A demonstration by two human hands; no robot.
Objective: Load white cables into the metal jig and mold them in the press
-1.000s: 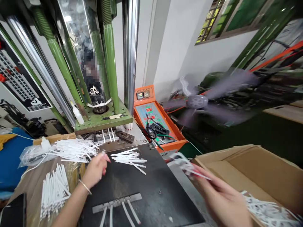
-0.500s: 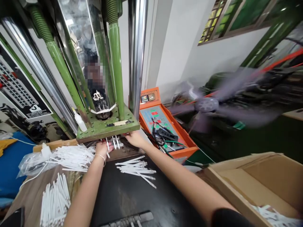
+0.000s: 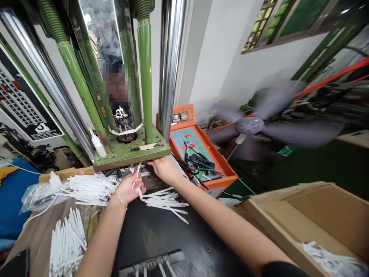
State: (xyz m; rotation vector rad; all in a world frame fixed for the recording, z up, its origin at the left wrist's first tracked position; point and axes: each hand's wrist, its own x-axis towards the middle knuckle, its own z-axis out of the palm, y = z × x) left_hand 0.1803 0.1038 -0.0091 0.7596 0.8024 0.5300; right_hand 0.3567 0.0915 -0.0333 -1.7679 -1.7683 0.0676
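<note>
My left hand (image 3: 127, 190) is closed around a few short white cables (image 3: 140, 193), just in front of the green press plate (image 3: 127, 157). Their ends stick out between the fingers. Under the plate's front edge, my right hand (image 3: 165, 169) has bent fingers beside the metal mould (image 3: 123, 172); the plate partly hides the fingertips, and I cannot see what they grip. A loose bunch of white cables (image 3: 165, 201) lies on the black surface (image 3: 150, 231) below my hands. Nearer to me is a metal mould bar (image 3: 152, 263) with several white cables in it.
Piles of white cables (image 3: 89, 188) lie on the left, one on the wooden table (image 3: 34, 238). A white bottle (image 3: 98, 146) stands on the plate. Right are an orange control box (image 3: 227, 169), a spinning fan (image 3: 250, 126) and a cardboard box (image 3: 276, 215).
My left hand has pulled back from under the plate toward me, with white cables now gathered in it. The cables that hung at the mould's front are gone from there. My right hand stays near the mould.
</note>
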